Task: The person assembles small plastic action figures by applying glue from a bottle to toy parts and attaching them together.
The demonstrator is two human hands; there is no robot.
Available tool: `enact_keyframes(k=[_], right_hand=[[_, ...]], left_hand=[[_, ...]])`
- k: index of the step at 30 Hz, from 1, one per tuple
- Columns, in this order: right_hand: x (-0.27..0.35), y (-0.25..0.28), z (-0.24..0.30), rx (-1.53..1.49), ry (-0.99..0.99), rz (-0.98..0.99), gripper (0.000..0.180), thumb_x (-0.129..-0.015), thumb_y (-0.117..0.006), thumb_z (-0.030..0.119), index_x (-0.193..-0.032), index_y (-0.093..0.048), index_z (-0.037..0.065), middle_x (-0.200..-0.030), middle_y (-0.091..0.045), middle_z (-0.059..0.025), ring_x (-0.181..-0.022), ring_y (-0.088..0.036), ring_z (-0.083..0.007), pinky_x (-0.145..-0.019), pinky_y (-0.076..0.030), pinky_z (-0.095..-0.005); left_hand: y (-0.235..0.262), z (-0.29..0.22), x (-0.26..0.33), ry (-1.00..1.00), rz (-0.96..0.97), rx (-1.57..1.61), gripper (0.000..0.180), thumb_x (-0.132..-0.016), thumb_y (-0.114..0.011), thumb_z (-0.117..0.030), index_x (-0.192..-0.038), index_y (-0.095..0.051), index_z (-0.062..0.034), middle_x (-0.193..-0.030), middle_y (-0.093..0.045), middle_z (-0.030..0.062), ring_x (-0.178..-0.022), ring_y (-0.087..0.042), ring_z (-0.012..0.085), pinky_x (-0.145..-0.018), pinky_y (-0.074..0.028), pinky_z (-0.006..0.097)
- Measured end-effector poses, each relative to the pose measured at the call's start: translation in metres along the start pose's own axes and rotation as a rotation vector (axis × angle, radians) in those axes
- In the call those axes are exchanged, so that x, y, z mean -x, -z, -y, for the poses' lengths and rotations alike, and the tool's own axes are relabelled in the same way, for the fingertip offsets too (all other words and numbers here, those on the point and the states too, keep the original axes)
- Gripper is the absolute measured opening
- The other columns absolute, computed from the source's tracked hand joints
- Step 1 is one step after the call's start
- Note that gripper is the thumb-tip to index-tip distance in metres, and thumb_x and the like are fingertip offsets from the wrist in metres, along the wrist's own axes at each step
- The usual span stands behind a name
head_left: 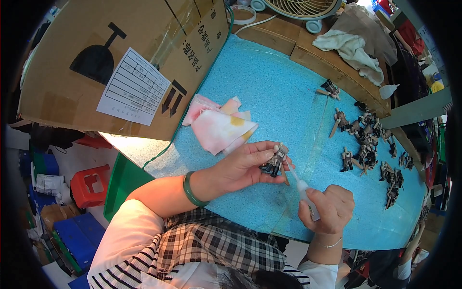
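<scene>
We are holding a small grey and black plastic figure in our left hand, the fingers pinching around it just above the blue speckled foam mat. Our right hand is wrapping closed around a small clear squeeze bottle, its thin nozzle pointing up and left and touching or nearly touching the figure. The two hands are sitting near each other, the figure between them and closer to the left. We are wearing one green bangle on the left wrist and one thin bracelet on the right.

Just beyond the left hand, pink and white cloths are lying in a loose overlapping pile; we cannot tell how many. To the right, a scatter of similar small figures is spreading across the mat, too many and too tangled to count, with one more lying apart toward the far edge. One large cardboard box is leaning at the left. One white cloth and one white dropper bottle are resting on the wooden bench past the mat.
</scene>
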State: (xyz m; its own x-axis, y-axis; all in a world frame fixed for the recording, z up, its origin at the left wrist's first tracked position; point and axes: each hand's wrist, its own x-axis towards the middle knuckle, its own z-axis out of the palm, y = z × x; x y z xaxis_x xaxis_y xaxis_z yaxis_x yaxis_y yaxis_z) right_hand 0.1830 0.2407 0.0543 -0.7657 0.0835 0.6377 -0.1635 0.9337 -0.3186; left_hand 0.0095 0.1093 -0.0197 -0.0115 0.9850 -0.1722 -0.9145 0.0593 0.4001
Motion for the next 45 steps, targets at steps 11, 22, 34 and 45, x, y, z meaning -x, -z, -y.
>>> enact_keyframes(k=[11, 22, 34, 45], right_hand=[[0.000, 0.001, 0.001, 0.002, 0.002, 0.020, 0.026, -0.058, -0.068, 0.004, -0.083, -0.061, 0.003, -0.050, -0.046, -0.0013, -0.038, -0.040, -0.0149, -0.038, -0.029, -0.0257], [0.016, -0.008, -0.020, -0.107, -0.327, -0.315, 0.020, -0.072, -0.063, 0.004, -0.091, -0.061, -0.002, -0.070, -0.060, -0.0096, -0.051, -0.055, -0.0159, -0.047, -0.043, -0.0260], [0.016, -0.049, -0.059, -0.918, -0.865, -0.237, 0.036, -0.082, -0.059, 0.001, -0.115, -0.047, -0.002, -0.107, -0.060, -0.0146, -0.102, -0.058, -0.0209, -0.092, -0.044, -0.0323], [0.017, -0.052, -0.068, -0.255, -0.816, 0.025, 0.031, -0.076, -0.064, -0.004, -0.105, -0.057, 0.000, -0.099, -0.063, -0.0102, -0.088, -0.062, -0.0172, -0.081, -0.048, -0.0299]], left_hand=[[0.000, 0.000, 0.000, -0.001, 0.004, -0.026, 0.036, -0.096, -0.049, -0.022, -0.126, -0.044, -0.0027, -0.120, -0.053, 0.0158, -0.123, -0.047, 0.0310, -0.093, -0.050, 0.042], [-0.004, -0.001, 0.002, -0.026, -0.025, 0.023, 0.041, -0.095, -0.049, -0.020, -0.132, -0.036, -0.0066, -0.120, -0.053, 0.0175, -0.119, -0.050, 0.0316, -0.091, -0.051, 0.043], [-0.001, 0.001, 0.001, 0.001, -0.048, 0.048, 0.023, -0.095, -0.049, -0.014, -0.116, -0.044, -0.0059, -0.111, -0.056, 0.0149, -0.109, -0.057, 0.0287, -0.087, -0.053, 0.045], [0.000, 0.001, 0.000, 0.041, -0.082, -0.053, 0.027, -0.094, -0.050, -0.018, -0.118, -0.046, -0.0067, -0.111, -0.057, 0.0139, -0.107, -0.058, 0.0260, -0.081, -0.055, 0.039]])
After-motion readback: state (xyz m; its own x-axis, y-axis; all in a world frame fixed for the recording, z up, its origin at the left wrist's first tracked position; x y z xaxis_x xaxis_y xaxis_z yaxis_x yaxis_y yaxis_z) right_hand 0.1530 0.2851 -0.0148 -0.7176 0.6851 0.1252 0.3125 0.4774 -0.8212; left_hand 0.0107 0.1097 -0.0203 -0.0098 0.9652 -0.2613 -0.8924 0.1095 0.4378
